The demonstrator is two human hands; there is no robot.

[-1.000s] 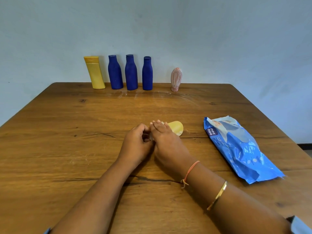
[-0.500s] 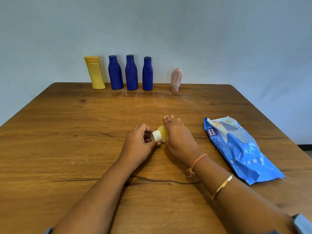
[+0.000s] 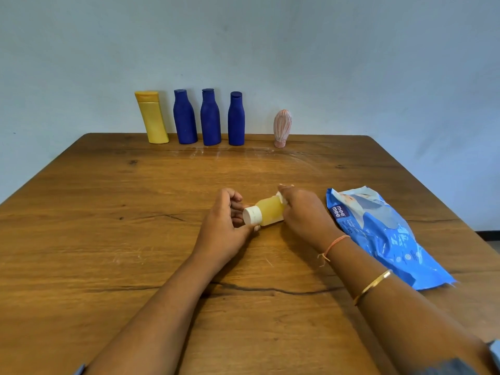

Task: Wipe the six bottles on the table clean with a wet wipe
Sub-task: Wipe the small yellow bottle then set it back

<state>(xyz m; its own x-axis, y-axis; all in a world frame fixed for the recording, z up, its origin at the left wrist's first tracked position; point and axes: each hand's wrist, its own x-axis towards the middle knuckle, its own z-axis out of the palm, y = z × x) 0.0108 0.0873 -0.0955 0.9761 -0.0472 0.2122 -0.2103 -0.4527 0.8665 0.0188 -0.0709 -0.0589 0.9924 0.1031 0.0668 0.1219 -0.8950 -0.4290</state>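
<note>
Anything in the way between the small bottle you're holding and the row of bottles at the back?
Nothing visible. Only table lies between the small yellow bottle and the back row of bottles; the wipes pack lies off to the right of that path.

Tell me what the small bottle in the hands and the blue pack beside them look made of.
The small bottle: probably translucent yellowish plastic, its body looks semi-clear; its white cap looks opaque matte plastic. The blue pack: thin glossy plastic film, going by its crinkles and sheen.
</note>
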